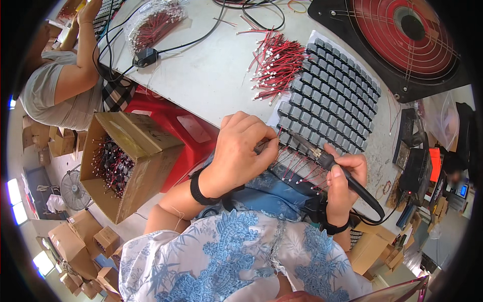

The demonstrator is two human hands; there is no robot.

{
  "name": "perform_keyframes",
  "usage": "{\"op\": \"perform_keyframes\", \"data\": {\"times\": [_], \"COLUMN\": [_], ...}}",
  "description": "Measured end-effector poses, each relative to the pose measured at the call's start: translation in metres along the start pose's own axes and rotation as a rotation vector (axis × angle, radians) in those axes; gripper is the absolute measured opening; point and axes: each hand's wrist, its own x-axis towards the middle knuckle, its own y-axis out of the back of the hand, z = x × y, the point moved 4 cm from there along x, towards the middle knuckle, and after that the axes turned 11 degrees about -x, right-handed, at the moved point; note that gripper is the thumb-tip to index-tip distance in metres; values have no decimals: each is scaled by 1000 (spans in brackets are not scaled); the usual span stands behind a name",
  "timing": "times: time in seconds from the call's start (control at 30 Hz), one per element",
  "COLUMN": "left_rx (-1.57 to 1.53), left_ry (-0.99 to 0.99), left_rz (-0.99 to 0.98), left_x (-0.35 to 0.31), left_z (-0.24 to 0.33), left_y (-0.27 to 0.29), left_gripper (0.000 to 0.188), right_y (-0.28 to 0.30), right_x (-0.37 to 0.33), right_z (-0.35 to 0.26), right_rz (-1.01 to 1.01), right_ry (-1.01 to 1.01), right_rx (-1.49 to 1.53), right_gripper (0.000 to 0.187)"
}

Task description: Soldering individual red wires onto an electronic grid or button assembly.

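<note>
My right hand [344, 181] is wrapped round a soldering iron [328, 161], whose tip reaches the near left corner of a grid of grey square parts [334, 95]. Close to that tip, my left hand [241, 151] pinches a thin red wire [279, 133]; something dark shows between its curled fingers, too hidden to name. Along the grid's near edge, several red and black wires [297, 168] with white connectors stick out toward me. Beyond my left hand lies a loose pile of red wires [279, 63] with white ends, touching the grid's left side.
A black fan with a red grille [402, 30] stands at the far right. A bag of wires [156, 25] and a black cable adapter [146, 57] lie far left. A carton of wired parts [136, 161] sits by a red stool [188, 136]. Another person [65, 85] sits left.
</note>
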Motion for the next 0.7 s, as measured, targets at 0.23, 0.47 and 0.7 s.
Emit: {"op": "perform_keyframes", "data": {"times": [0.23,0.47,0.7], "left_rx": [0,10,13], "left_ry": [-7,-3,-2], "left_rz": [-9,-44,-46], "left_x": [1,3,3], "left_z": [1,0,1], "left_y": [1,2,2], "left_gripper": [8,7,7], "right_y": [0,-2,-2], "right_x": [-2,2,3], "right_z": [0,-3,-5], "right_rz": [-2,-5,26], "right_ry": [-42,-8,-49], "right_rx": [-35,15,12], "right_gripper": [13,13,12]}}
